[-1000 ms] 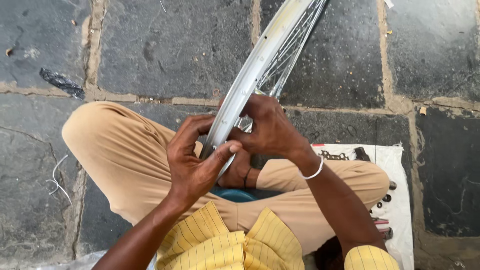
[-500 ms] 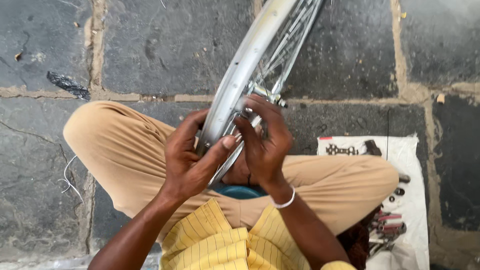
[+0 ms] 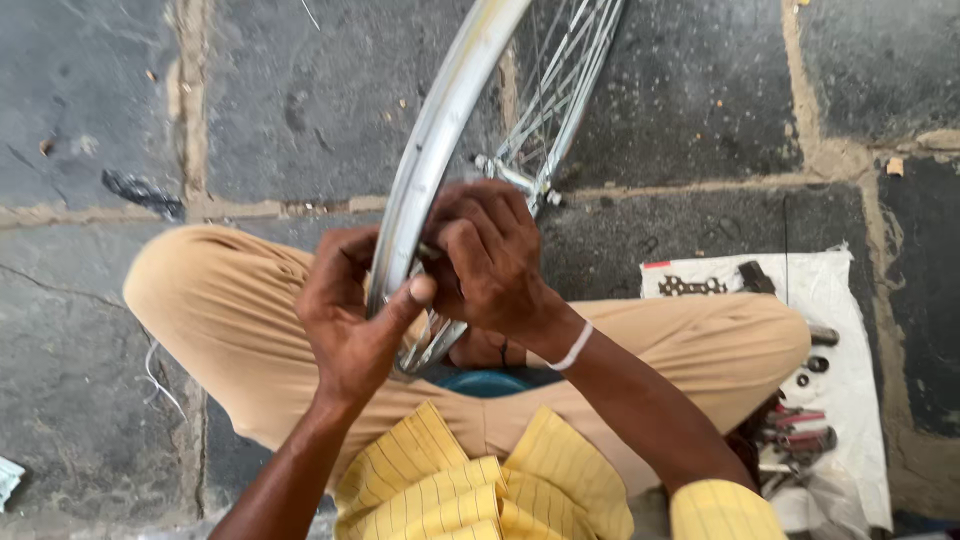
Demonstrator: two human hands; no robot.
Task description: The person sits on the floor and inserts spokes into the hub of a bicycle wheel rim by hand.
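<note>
A silver bicycle wheel rim (image 3: 440,130) with thin spokes (image 3: 565,90) stands upright between my crossed legs in tan trousers. My left hand (image 3: 345,315) wraps around the near part of the rim, thumb pressed on its right side. My right hand (image 3: 490,255) is closed over the rim from the right, fingers curled at the inner edge where the spokes meet it. A white band circles my right wrist. Whatever lies under the fingers is hidden.
A white cloth (image 3: 840,370) on the stone floor at my right carries a chain piece (image 3: 690,287), small nuts and red-handled pliers (image 3: 795,430). Dark paving slabs (image 3: 90,90) with sandy joints surround me. A blue object (image 3: 490,382) peeks out under the wheel.
My right hand has shifted along the rim and curled tighter over it beside my left thumb. The view has swung slightly, and the wheel stays upright.
</note>
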